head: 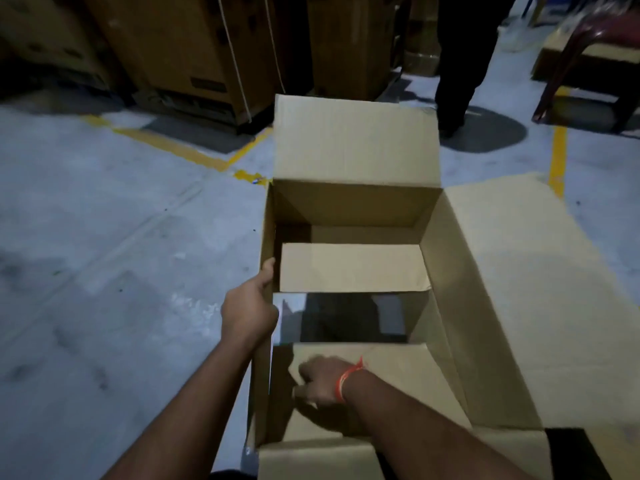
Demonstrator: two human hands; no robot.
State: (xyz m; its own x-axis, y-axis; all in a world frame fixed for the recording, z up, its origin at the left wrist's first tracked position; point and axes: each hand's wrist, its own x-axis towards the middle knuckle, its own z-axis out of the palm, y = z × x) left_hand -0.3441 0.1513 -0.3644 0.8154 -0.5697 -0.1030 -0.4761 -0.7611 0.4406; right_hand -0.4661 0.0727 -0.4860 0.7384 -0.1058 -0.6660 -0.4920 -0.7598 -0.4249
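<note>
1. This is looking like a warehouse: tall brown cartons (180,46) are standing packed together along the far left.
2. Yellow lines (173,147) are marking off areas on the grey concrete floor (104,254).
3. An open shipping box (356,143) is sitting on that floor in the middle, flaps spread.
4. A plastic chair (602,27) is standing by more cardboard at the far right.

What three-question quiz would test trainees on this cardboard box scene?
1. True or false: the left hand grips the left wall of the cardboard box.
2. Where is the right hand? A) inside the box, on the near bottom flap; B) flat on the floor; C) on a chair.
3. Fill in: the wristband on the right wrist is ____.

Key: 1 true; 2 A; 3 orange.
</note>
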